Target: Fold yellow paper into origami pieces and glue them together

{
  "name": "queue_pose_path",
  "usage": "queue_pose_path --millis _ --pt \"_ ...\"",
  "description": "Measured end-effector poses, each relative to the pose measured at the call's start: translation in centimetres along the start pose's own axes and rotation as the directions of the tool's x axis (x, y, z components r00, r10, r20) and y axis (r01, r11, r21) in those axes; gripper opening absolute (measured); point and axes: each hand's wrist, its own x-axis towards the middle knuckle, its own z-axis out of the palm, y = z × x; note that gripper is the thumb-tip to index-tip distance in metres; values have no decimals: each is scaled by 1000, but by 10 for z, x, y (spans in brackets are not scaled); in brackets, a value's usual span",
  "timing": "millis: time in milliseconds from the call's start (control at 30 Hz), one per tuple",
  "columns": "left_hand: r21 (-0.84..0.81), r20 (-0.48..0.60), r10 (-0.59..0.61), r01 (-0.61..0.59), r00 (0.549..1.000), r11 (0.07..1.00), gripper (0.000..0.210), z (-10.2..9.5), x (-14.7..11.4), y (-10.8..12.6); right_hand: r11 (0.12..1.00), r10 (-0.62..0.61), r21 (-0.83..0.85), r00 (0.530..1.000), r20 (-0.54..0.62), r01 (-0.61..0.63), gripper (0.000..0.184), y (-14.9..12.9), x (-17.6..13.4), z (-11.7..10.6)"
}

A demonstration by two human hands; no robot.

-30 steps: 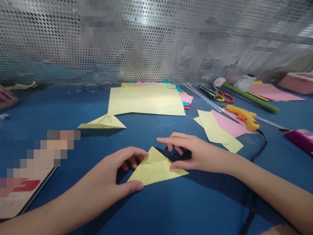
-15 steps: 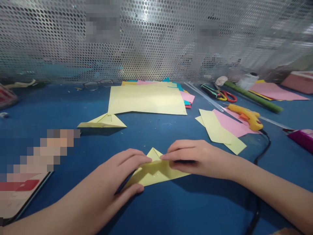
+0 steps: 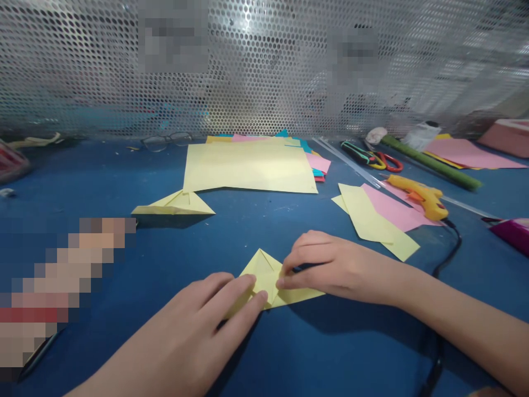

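A folded yellow paper (image 3: 264, 281) with a pointed top lies on the blue table in front of me, its creases meeting near the middle. My left hand (image 3: 223, 309) rests on its left part, fingers stretched and the thumb a little apart from them, pressing on the surface. With thumb and fingertips closed together, my right hand (image 3: 326, 267) pinches at a flap on the paper's right side. The paper's left corner is partly hidden under my left fingers. Farther back on the left stands another folded yellow paper (image 3: 176, 205), shaped like a low triangle.
A large yellow sheet (image 3: 248, 168) covers coloured papers at the back. To the right lie loose yellow paper (image 3: 366, 215), pink paper (image 3: 392, 209), a yellow glue gun (image 3: 421, 198) with its black cord, and scissors (image 3: 386, 161). A perforated metal panel (image 3: 256, 71) stands behind.
The fold across the paper's front has come apart, and the inner creases now show. My left hand has shifted right, its thumb now on the paper. The right fingertips have moved slightly down.
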Motion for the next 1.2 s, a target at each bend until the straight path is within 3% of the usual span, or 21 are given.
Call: queue_pose_path --millis 333,567,733,933,1200 --pt "-118 45 -40 45 998 992 67 5 -1 -1 999 14 -42 999 45 -12 31 -1 1 2" --pt "-164 36 -40 45 999 985 87 12 -4 -5 999 23 -46 998 55 -20 34 -3 2 3" --pt "-173 -8 -70 67 998 983 76 9 -4 -1 998 21 -54 998 58 -18 33 -4 3 4" --pt "46 23 49 -50 999 998 55 1 3 2 994 13 -108 996 85 -4 36 -5 4 7" --pt "76 -138 66 -56 988 996 42 16 -5 10 991 -32 -132 998 50 39 33 -5 4 9"
